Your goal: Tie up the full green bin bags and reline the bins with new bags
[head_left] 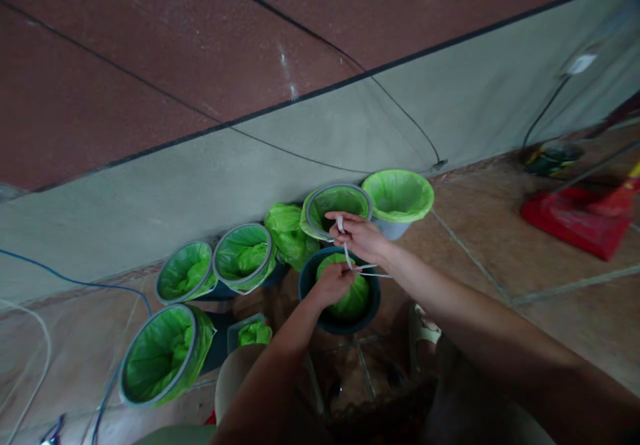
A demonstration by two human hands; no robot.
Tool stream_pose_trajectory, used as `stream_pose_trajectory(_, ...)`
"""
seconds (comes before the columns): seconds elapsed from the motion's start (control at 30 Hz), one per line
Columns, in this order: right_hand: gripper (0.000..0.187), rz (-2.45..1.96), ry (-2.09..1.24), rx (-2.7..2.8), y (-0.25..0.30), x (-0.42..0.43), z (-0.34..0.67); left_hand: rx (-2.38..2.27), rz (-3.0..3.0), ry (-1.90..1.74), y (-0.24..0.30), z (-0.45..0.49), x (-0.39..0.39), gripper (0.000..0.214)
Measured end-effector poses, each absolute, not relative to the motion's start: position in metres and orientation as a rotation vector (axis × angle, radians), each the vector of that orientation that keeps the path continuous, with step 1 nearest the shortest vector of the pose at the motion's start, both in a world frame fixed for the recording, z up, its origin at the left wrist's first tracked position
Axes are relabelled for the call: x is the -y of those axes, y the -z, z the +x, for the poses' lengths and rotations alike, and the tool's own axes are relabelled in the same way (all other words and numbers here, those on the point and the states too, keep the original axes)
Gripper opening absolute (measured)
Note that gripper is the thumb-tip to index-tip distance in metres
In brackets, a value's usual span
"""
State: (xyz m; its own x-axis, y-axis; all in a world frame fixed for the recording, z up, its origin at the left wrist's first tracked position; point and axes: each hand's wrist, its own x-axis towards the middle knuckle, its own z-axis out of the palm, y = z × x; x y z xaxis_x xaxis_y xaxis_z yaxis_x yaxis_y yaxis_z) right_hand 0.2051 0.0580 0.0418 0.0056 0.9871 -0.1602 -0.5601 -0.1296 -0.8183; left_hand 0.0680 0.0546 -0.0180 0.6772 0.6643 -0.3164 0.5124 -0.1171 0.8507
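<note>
Both hands work on a white string (pixel 349 253) above a dark teal bin (pixel 303 293). My right hand (pixel 361 237) has the string looped over its fingers and grips it. Lower and to the left, my left hand (pixel 334 283) pinches the same string, and loose ends stick out to the right. Inside the teal bin a light green plastic bag (pixel 354 300) bulges up, partly covered by my left hand. Whether the string is joined to this bag I cannot tell. Just behind my right hand stands a grey-rimmed bin (pixel 369 200) lined with green plastic.
A lined white bin (pixel 397 225) stands by the wall. Leftward are a bunched green bag (pixel 290 228), several lined bins, including a front one (pixel 193 345), and a small container (pixel 234 340). A red dustpan (pixel 570 222) lies right. A blue cable (pixel 107 286) crosses the floor.
</note>
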Motion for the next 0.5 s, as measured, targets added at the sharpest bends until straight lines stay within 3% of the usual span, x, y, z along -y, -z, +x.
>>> stream_pose_trajectory(0.1, 0.030, -1.236, -1.339, 0.812, -0.030, -0.060, 0.215, -1.049, 1.726, -0.269, 0.019, 0.065, -0.060, 0.030)
stream_pose_trajectory(0.23, 0.016, -1.788, -1.082, 1.574, -0.019, -0.047, 0.220, -1.123, 1.471, -0.423, 0.024, 0.060, -0.068, 0.029)
stream_pose_trajectory(0.4, 0.027, -1.966, -1.006, 2.052, -0.022, -0.027, 0.215, -1.190, 1.315, -0.551, 0.021, 0.053, -0.074, 0.027)
stream_pose_trajectory(0.5, 0.024, -1.936, -1.148, 2.146, -0.020, -0.024, 0.218, -1.255, 1.499, -0.494, 0.019, 0.050, -0.078, 0.022)
